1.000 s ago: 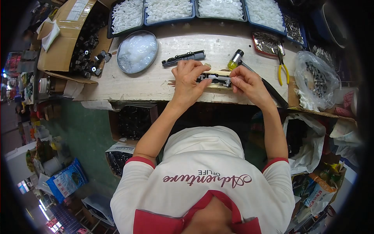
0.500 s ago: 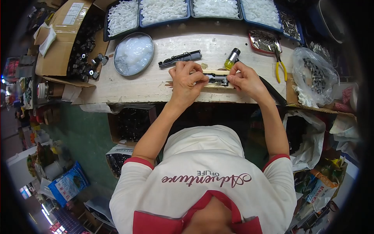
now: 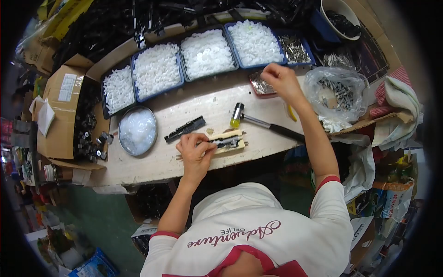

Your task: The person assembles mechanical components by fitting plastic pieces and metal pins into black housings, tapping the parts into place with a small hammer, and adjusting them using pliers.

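On the bench a cream-coloured block fixture (image 3: 242, 144) holds a long black and grey part (image 3: 227, 142). My left hand (image 3: 196, 150) is closed over the left end of that part, thumb and fingers pinched together and hiding that end. Up and to the right, my right hand (image 3: 282, 83) is above a small red tray (image 3: 264, 93) of thin metal pieces. Its fingers are bent together, and whatever may be between them is too small to make out. A similar black part (image 3: 184, 129) lies behind the fixture. Beside it rests a hammer (image 3: 263, 122) with a yellow tip.
Blue trays (image 3: 183, 77) of small white pieces line the back. At left are a round dish (image 3: 138, 131) and a cardboard box (image 3: 62, 106) of black parts. A clear bag (image 3: 318, 99) of grey pieces is at right, near yellow-handled pliers (image 3: 291, 113), partly hidden by my arm.
My right hand has left the fixture and moved up and right to the red tray. My left hand stays at the part's left end. The view has shifted, showing more of the back.
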`<state>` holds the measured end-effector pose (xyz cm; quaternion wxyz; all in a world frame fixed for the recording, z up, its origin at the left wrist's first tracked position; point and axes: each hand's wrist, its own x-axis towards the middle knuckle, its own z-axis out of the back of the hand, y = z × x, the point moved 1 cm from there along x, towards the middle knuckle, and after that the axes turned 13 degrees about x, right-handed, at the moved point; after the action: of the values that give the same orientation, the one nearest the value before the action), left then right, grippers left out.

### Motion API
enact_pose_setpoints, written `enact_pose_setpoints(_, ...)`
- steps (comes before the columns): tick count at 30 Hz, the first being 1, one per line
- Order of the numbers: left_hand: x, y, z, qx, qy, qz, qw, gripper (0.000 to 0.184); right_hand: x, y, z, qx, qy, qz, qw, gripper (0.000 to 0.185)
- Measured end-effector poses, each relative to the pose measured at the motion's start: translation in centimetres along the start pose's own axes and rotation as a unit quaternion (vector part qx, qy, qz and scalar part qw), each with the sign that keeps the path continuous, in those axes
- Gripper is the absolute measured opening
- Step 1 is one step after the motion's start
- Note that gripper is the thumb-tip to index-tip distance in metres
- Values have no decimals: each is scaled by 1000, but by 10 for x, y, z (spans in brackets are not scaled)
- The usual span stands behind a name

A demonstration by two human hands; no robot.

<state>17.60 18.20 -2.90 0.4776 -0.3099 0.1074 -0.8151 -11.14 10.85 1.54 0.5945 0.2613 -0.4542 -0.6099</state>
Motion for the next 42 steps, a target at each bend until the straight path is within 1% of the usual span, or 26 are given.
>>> enact_pose_setpoints(3,1,0,1,-1,2,3,1000,13,48,-20,27,-137,-103,82,982,13)
enact_pose_setpoints(4,1,0,1,-2,2,4,1000,13,65,-19,33,-137,-106,86,981,13)
enact_pose_setpoints(6,1,0,0,-3,4,8,1000,13,93,-12,45,-285,-214,168,919,16)
enact_pose_setpoints(7,1,0,0,-2,2,5,1000,13,105,-9,48,-285,-218,170,918,16)
enact_pose_setpoints(9,0,0,-1,-20,9,22,1000,11,128,-1,50,-369,-279,189,866,21)
enact_pose_setpoints(11,0,1,-1,-22,9,20,1000,11,146,-4,50,-384,-286,179,860,17)
enact_pose_setpoints(13,0,0,0,-27,11,23,999,11,154,-8,49,-446,-199,160,858,12)
enact_pose_setpoints(15,0,0,1,-25,11,26,999,11,148,-2,48,-446,-199,183,853,13)
enact_pose_setpoints(17,0,-1,1,-18,8,20,1000,11,116,13,50,-327,-257,203,887,13)
enact_pose_setpoints(18,0,-1,1,-20,9,21,1000,11,105,10,53,-295,-288,229,882,13)
enact_pose_setpoints(19,0,-1,1,-19,11,20,1000,12,95,4,58,-296,-286,229,882,13)
enact_pose_setpoints(20,0,-1,2,-18,14,19,1000,12,85,-5,63,-114,-265,138,948,13)
enact_pose_setpoints(21,2,-2,4,-10,15,10,1000,14,73,-11,63,74,-230,38,970,15)
enact_pose_setpoints(22,4,-2,6,-12,5,10,1000,16,57,-8,62,75,-226,34,971,15)
enact_pose_setpoints(23,6,-3,7,-13,-6,12,1000,18,39,-2,59,169,-174,-29,970,16)
enact_pose_setpoints(24,8,-3,8,-6,-37,3,999,25,23,4,55,259,-118,-94,954,17)
enact_pose_setpoints(25,12,-3,10,10,-45,-15,999,33,7,12,46,262,-106,-104,954,17)
enact_pose_setpoints(27,20,-6,13,13,-72,-42,996,45,-23,27,17,308,21,-158,938,17)
enact_pose_setpoints(29,29,-16,21,53,-84,-80,992,51,-47,32,-10,320,119,-190,921,18)
enact_pose_setpoints(30,29,-19,24,67,-77,-93,990,49,-57,38,-20,323,165,-205,909,18)
enact_pose_setpoints(32,27,-15,24,87,-74,-134,984,42,-72,37,-40,336,216,-232,887,20)
enact_pose_setpoints(33,23,-11,23,88,-70,-132,985,42,-76,36,-44,339,241,-239,877,21)
enact_pose_setpoints(35,16,-4,22,78,-45,-153,984,38,-79,33,-49,335,264,-250,869,21)
enact_pose_setpoints(36,13,-5,24,49,-31,-145,988,35,-80,33,-51,328,284,-258,863,22)
enact_pose_setpoints(40,3,1,28,50,-8,-156,986,34,-86,40,-47,287,303,-265,869,25)
enact_pose_setpoints(42,1,7,29,79,8,-166,983,35,-86,29,-44,175,250,-190,933,27)
